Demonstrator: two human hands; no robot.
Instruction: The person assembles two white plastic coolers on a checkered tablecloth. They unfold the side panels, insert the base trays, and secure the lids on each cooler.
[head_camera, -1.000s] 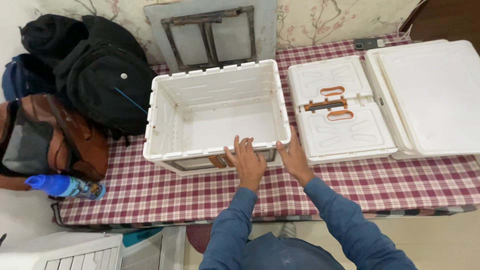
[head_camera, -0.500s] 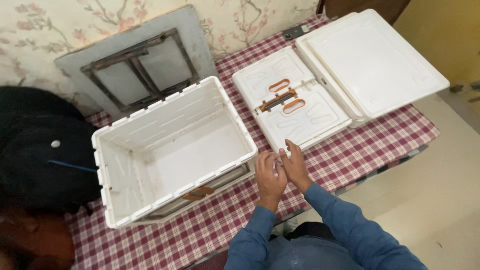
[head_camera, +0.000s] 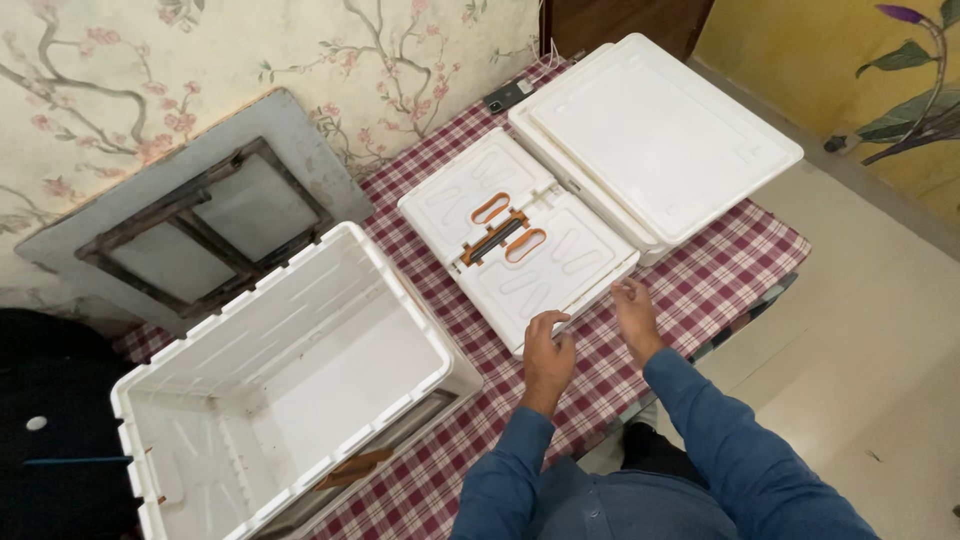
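Left hand: (head_camera: 548, 345) at lower centre of frame, fingers curled down onto the near corner of the flat white moulded plastic lid panel with two orange oval handles (head_camera: 520, 240) — touching its edge, thumb side hidden, so a pinch or a mere press cannot be told.
Right hand: (head_camera: 632, 312) just right of the left, fingers loosely spread, empty, hovering at or brushing the same near edge; both set at one edge, seemingly to steady or shift the panel from its nearest side.
Lid panel: flat on the red-and-white checked cloth bench (head_camera: 700, 290), centre of frame, handle side up; long axis on the diagonal from lower right toward upper left, handles lined along the short axis across its middle.
Neighbour: larger plain white rectangular plastic panel (head_camera: 655, 135) at upper right, overlapping or butting the lid panel's far edge — which, cannot tell.
Box: deep open white plastic crate with ribbed walls (head_camera: 290, 390) at lower left, empty, mouth up, well apart from both hands.
Backdrop: grey framed board (head_camera: 190, 215) leaning on the floral wall, upper left.
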